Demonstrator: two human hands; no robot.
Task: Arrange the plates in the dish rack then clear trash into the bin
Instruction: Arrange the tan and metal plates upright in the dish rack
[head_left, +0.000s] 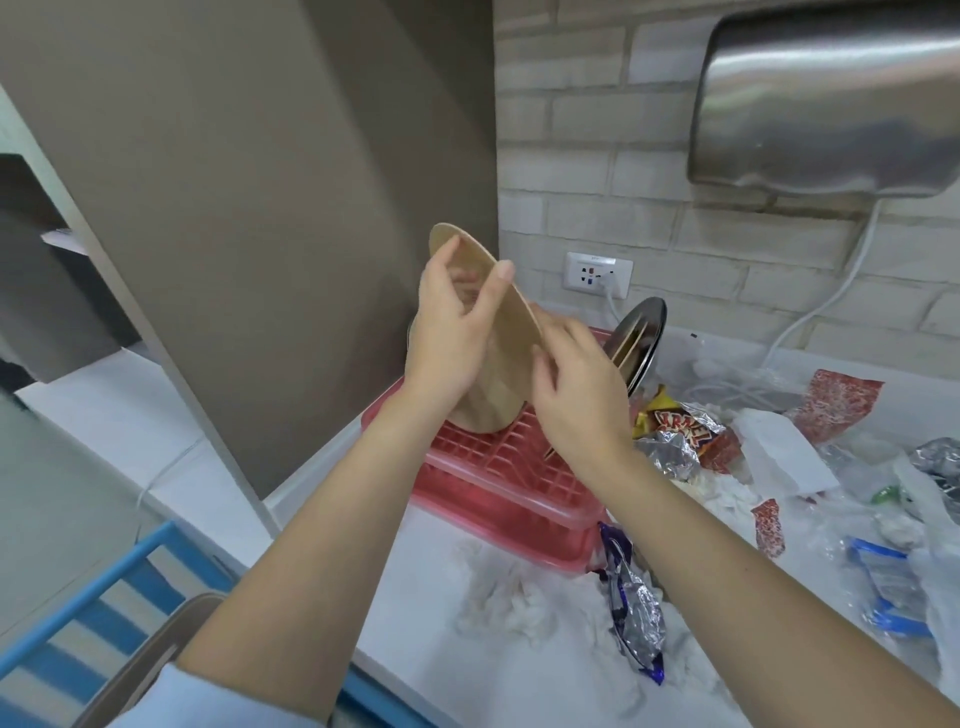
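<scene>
A tan wooden plate (511, 332) is held tilted on edge above the pink dish rack (498, 467). My left hand (452, 332) grips its upper rim, thumb on the near face. My right hand (576, 395) touches the plate's right edge from the side with loosely bent fingers. At the back of the rack, a dark metal plate (641, 338) and a wooden one stand upright in the slots. Snack wrappers (675, 431), crumpled tissue (514, 597) and a foil packet (636, 603) lie on the white counter (426, 597).
Plastic bags and red wrappers (836, 400) crowd the counter's right side. A steel hand dryer (831, 98) hangs on the brick wall above, its cable running to a socket (597, 273). A blue frame and grey bin rim (171, 639) sit at lower left.
</scene>
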